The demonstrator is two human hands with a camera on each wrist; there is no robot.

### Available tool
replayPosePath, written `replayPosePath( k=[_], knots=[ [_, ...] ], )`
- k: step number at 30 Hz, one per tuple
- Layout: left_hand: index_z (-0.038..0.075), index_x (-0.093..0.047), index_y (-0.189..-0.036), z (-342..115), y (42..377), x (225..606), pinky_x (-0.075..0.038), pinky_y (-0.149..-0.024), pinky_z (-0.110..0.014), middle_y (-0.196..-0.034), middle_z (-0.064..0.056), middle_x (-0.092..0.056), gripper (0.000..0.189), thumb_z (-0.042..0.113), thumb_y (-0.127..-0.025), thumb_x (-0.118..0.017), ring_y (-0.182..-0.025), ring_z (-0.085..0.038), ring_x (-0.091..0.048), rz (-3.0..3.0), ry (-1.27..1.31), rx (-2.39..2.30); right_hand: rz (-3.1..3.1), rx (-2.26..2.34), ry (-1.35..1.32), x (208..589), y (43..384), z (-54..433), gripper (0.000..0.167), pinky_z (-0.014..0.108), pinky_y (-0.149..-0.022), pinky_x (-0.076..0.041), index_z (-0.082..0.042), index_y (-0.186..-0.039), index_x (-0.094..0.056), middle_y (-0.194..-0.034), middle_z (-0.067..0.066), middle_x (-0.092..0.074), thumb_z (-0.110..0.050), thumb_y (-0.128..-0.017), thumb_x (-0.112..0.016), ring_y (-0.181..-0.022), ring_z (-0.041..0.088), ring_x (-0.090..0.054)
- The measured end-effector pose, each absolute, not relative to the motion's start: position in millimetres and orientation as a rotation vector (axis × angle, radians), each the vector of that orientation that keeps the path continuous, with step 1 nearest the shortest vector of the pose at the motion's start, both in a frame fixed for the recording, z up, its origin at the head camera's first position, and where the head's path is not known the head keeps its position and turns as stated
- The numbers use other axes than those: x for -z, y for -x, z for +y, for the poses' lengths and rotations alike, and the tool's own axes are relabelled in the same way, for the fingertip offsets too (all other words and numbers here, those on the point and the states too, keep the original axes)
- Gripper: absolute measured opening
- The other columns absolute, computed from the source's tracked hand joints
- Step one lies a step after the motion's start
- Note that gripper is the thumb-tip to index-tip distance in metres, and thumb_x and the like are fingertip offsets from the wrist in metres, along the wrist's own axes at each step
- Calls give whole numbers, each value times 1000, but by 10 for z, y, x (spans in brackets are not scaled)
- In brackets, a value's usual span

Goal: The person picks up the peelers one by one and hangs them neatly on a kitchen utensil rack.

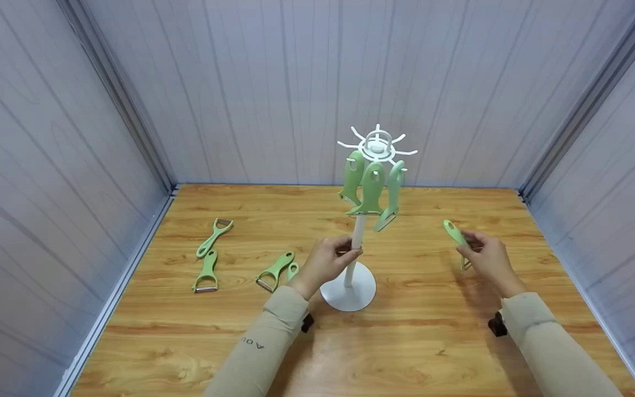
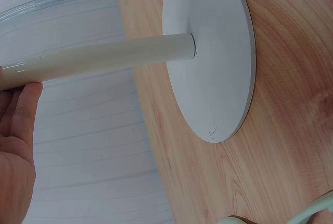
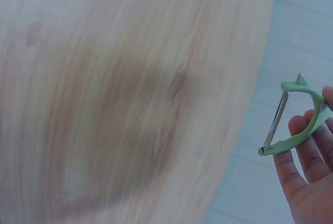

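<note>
My left hand (image 1: 326, 263) grips the white pole (image 1: 359, 231) of an upright rack, partway up. In the left wrist view the fingertips meet the pole (image 2: 104, 57) above its round base (image 2: 218, 62). Three green peelers hang from hooks on the rack's near side, the middle one (image 1: 372, 187) facing me. Off to the right, my right hand (image 1: 488, 259) holds another green peeler (image 1: 454, 231) above the table, handle end pointing up and away. The right wrist view shows that peeler's metal blade (image 3: 276, 122), with fingers around its green frame.
On the table's left lie two green peelers, one (image 1: 214, 237) behind the other (image 1: 207, 273). Closer to the rack is another peeler (image 1: 276, 270), beside one (image 1: 293, 270) partly hidden by my left hand. Bare hooks (image 1: 405, 153) spread around the rack's top. Pale panel walls (image 1: 295, 94) enclose the table.
</note>
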State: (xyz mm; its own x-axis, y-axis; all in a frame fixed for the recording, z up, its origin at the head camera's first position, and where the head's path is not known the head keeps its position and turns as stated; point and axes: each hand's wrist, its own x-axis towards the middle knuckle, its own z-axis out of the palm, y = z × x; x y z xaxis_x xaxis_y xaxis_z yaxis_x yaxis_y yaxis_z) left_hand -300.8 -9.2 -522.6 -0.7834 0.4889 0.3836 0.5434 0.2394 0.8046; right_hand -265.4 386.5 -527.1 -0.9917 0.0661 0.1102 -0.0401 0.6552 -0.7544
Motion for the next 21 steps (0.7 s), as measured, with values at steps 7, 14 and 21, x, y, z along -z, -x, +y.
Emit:
replayPosePath(
  k=[7, 14, 21],
  knots=[
    [-3, -78, -115, -88, 3004, 5220, -68, -95, -39, -112, -19, -82, 18, 11, -106, -72, -107, -32, -81, -2433, 1008, 1611, -2690, -1266, 23, 5200, 2630, 3771, 47, 6, -82, -52, 4, -152, -59, -134, 26, -69, -12, -108, -69, -110, 12, -66],
    [-3, -78, -113, -85, 3014, 5233, -68, -94, -38, -110, -19, -82, 16, 10, -105, -72, -106, -32, -81, -2409, 1015, 1622, -2643, -1269, 27, 5102, 2600, 3681, 47, 4, -83, -49, 3, -150, -61, -135, 26, -70, -15, -107, -71, -118, 29, -68],
    [-3, -78, -115, -83, 3012, 5240, -68, -93, -37, -110, -19, -82, 18, 12, -106, -72, -106, -33, -81, -2415, 1008, 1620, -2577, -1256, -4, 5015, 2569, 3590, 46, 3, -85, -48, 1, -147, -64, -132, 25, -73, -16, -106, -74, -100, -11, -61]
  ],
)
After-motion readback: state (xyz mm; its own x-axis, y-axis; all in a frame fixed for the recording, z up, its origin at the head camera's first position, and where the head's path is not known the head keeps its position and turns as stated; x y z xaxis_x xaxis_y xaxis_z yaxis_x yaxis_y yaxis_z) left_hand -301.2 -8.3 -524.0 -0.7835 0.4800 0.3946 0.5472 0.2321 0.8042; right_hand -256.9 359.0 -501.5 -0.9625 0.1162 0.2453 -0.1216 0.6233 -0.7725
